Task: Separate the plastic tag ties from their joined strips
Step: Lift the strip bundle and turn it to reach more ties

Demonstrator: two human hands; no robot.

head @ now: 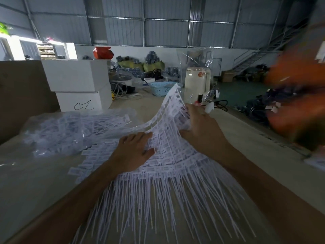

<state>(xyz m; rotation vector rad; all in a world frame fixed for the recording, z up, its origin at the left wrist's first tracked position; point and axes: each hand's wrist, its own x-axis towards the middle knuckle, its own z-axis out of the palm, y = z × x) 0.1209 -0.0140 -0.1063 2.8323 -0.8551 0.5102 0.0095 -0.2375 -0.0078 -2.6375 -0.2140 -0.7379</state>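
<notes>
Our left hand (133,150) presses spread fingers flat on the ties (168,166); beside it, our right hand (200,127) grips and lifts their far strips (168,106).

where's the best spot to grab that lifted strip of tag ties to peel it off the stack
Grip the lifted strip along its raised right edge, coming from the right, where the right hand already holds it. That edge curls up clear of the stack, while the left hand presses the lower layers flat.
</notes>
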